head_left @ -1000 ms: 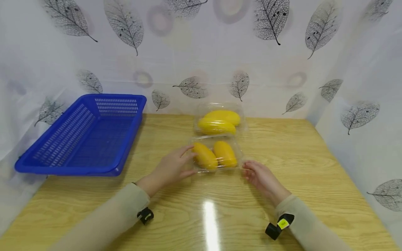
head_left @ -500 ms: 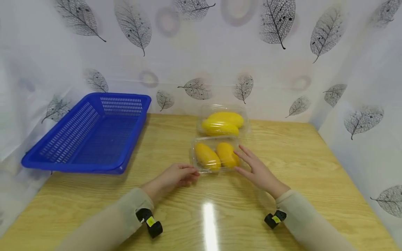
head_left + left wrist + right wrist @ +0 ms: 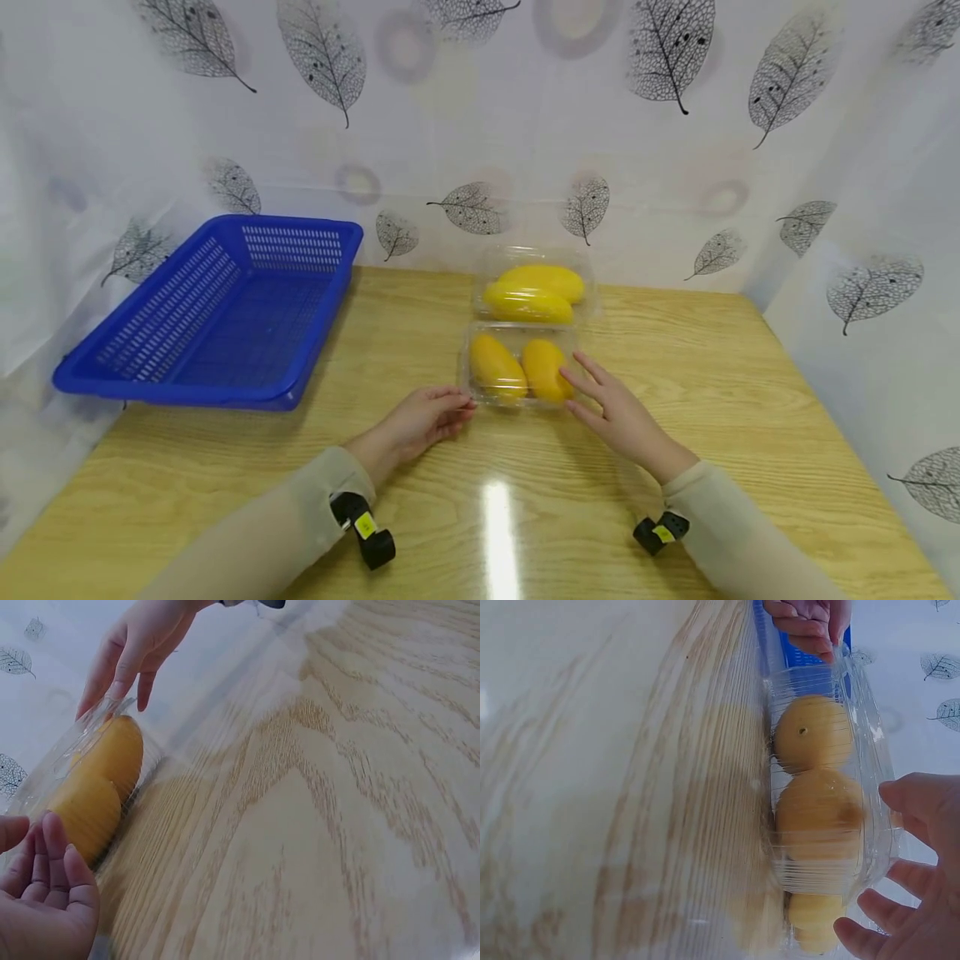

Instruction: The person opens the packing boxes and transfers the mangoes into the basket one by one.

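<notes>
A clear plastic clamshell box (image 3: pixel 491 401) holding two orange-yellow mangoes (image 3: pixel 546 371) sits mid-table. My left hand (image 3: pixel 427 421) is at its front left corner, fingers curled; in the right wrist view the left hand (image 3: pixel 810 624) pinches the rim there. The right hand (image 3: pixel 626 421) has its fingers spread along the box's right side. Its thumb and fingertips touch the clear wall, as the right wrist view shows the right hand (image 3: pixel 922 877) beside the box. Both mangoes (image 3: pixel 116 754) show through the plastic in the left wrist view.
Behind stands a second clear box (image 3: pixel 588 279) with two longer yellow fruits (image 3: pixel 528 304), close against the front one. A blue slotted basket (image 3: pixel 294 392) stands on the left. A leaf-patterned white curtain (image 3: pixel 420 142) borders the wooden table (image 3: pixel 675 350).
The left hand went from spread on the box's left side to pinching its front left corner. The right hand uncurled from the front right corner and spread along the side. The box now sits straighter.
</notes>
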Demonstrator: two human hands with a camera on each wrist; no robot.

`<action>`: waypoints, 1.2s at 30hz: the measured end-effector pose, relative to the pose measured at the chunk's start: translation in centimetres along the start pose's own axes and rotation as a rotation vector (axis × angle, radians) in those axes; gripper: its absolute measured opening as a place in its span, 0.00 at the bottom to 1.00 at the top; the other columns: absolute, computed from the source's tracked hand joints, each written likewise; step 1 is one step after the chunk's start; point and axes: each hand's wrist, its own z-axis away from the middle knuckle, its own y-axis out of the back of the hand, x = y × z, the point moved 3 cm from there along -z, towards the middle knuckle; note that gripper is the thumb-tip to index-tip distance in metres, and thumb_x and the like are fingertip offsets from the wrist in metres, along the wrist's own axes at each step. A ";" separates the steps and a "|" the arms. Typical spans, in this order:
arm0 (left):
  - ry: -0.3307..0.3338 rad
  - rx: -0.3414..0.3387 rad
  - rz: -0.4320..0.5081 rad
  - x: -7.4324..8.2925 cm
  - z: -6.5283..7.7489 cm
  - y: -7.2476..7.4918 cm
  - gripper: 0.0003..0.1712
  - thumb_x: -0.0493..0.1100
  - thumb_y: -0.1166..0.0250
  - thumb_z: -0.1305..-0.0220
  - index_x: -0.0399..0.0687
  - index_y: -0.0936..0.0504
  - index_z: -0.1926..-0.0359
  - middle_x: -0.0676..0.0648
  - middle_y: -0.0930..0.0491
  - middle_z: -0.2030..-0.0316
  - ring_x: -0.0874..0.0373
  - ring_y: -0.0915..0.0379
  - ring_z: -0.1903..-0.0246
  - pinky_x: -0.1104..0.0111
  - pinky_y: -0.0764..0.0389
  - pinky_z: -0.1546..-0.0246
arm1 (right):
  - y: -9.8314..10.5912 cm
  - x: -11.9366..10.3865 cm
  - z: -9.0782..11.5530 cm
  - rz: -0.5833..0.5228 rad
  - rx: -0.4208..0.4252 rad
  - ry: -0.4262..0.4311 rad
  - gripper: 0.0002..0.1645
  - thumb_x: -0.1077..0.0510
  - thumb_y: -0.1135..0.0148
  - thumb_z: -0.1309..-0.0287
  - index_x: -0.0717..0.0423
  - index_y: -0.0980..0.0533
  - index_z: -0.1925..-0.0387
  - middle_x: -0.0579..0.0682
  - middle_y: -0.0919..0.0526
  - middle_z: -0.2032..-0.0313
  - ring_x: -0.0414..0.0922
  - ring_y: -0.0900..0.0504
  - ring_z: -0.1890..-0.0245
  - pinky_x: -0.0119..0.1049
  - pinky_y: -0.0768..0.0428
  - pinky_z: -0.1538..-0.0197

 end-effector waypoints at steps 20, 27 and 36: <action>-0.037 -0.020 0.017 0.5 0.6 -0.9 0.09 0.35 0.51 0.31 0.33 0.28 0.58 0.49 0.23 0.67 0.64 0.26 0.70 0.74 0.24 0.71 | 0.1 0.0 0.2 -0.044 0.000 -0.016 0.28 0.60 0.42 0.39 0.60 0.33 0.37 0.61 0.45 0.32 0.62 0.43 0.35 0.61 0.38 0.41; -0.018 0.045 -0.085 0.5 0.3 -0.4 0.10 0.38 0.48 0.32 0.34 0.27 0.56 0.47 0.23 0.65 0.61 0.25 0.69 0.73 0.23 0.70 | 0.3 0.0 0.2 -0.047 -0.005 -0.013 0.28 0.60 0.43 0.38 0.60 0.34 0.37 0.62 0.45 0.32 0.62 0.43 0.35 0.61 0.38 0.41; -0.075 0.142 -0.240 1.2 -0.1 0.2 0.22 0.38 0.45 0.35 0.32 0.35 0.42 0.40 0.22 0.61 0.59 0.25 0.71 0.72 0.24 0.73 | 0.5 0.3 0.4 -0.088 -0.049 -0.036 0.32 0.58 0.40 0.40 0.58 0.36 0.35 0.59 0.47 0.31 0.60 0.45 0.34 0.60 0.40 0.39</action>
